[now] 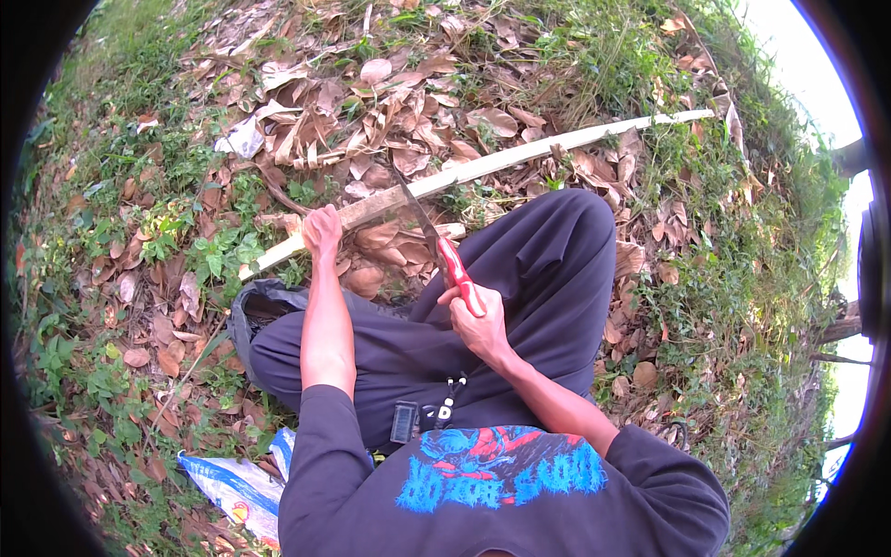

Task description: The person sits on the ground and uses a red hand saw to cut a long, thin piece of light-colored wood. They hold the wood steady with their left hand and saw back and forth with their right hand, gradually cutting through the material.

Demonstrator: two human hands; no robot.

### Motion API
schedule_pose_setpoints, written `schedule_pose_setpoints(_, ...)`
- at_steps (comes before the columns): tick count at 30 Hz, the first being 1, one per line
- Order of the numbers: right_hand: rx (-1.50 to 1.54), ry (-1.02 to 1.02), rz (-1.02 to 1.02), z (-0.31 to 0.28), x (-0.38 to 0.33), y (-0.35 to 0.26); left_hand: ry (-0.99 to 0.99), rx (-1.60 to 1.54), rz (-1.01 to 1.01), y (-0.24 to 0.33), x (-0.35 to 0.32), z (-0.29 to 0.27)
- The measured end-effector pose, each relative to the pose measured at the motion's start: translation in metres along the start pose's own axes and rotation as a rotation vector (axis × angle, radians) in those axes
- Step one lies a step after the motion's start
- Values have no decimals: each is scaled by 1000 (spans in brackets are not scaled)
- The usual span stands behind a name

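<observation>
A long, pale strip of wood (pixel 483 165) lies slantwise across the ground in front of my bent legs, from lower left to upper right. My left hand (pixel 323 230) is closed around it near its left end. In my right hand (pixel 480 325) is a hand saw with a red handle (pixel 457 269), gripped over my raised right knee. Its narrow dark blade (pixel 418 212) points up and to the left and crosses the strip to the right of my left hand. Whether the edge has cut into the wood is too small to tell.
Dry brown leaves (pixel 408 102) and green grass (pixel 733 306) cover the ground. A white and blue plastic sack (pixel 232 483) lies by my left elbow. Dark trousers cover my folded legs (pixel 548 251). A small dark device (pixel 404 422) and a beaded cord (pixel 448 401) rest at my lap.
</observation>
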State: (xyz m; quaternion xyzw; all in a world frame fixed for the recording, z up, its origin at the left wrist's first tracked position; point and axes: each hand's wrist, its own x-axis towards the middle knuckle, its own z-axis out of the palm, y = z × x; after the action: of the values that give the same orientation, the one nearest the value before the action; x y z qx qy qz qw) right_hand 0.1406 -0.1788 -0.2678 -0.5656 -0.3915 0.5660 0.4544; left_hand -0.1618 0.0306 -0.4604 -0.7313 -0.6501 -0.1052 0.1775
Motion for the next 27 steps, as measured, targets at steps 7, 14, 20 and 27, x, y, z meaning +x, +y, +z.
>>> schedule_pose_setpoints(7,-501,-15,-274,39,-16,-7,78,-14,-1,3,-2,-5)
schedule_pose_setpoints(14,-423,-24,-158,13,-17,-12,289,113,55,2,-3,2)
schedule_pose_setpoints(20,-415,17,-287,14,30,3,350,160,42,2,-6,3)
schedule_pose_setpoints(27,-431,89,-385,48,66,14,288,167,15,0,-4,10)
